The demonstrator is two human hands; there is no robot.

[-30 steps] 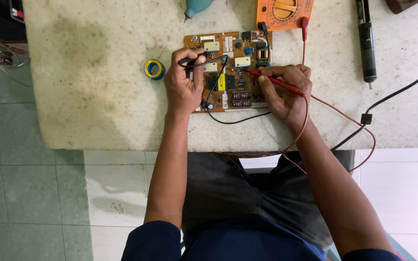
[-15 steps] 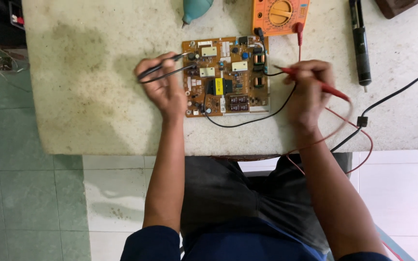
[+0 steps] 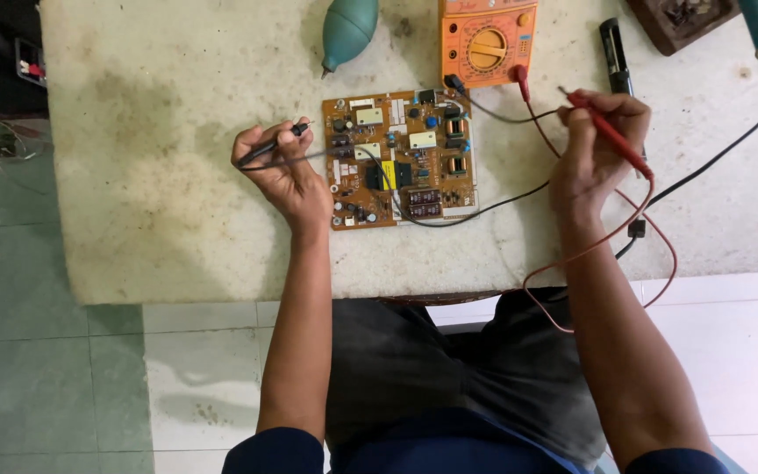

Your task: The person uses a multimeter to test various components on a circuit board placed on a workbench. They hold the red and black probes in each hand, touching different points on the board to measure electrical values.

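Pale floor tiles (image 3: 203, 377) fill the near part of the view, below the near edge of a stained white worktable (image 3: 133, 219). Both forearms reach from the near side up over that edge. The left hand (image 3: 284, 171) rests curled on the table just left of the circuit board (image 3: 401, 158), its fingers pinching a black probe (image 3: 272, 145). This probe's long axis runs left to right with a slight far tilt, its far-right end toward the board; its black lead crosses the board. The right hand (image 3: 594, 149) is raised right of the board, clear of it, fingers pressed around a red probe (image 3: 611, 133). That probe lies diagonally, one end far-left and the other near-right, and its red lead (image 3: 607, 246) loops down past the table's near edge. The orange board lies flat between the two hands, its long sides running near to far. Bare tabletop stretches wide to the left of the left hand; the near strip below the board is narrow. Farther off sit an orange multimeter (image 3: 484, 39), a teal blower bulb (image 3: 348, 31) and a black pen-shaped tool (image 3: 614, 54).
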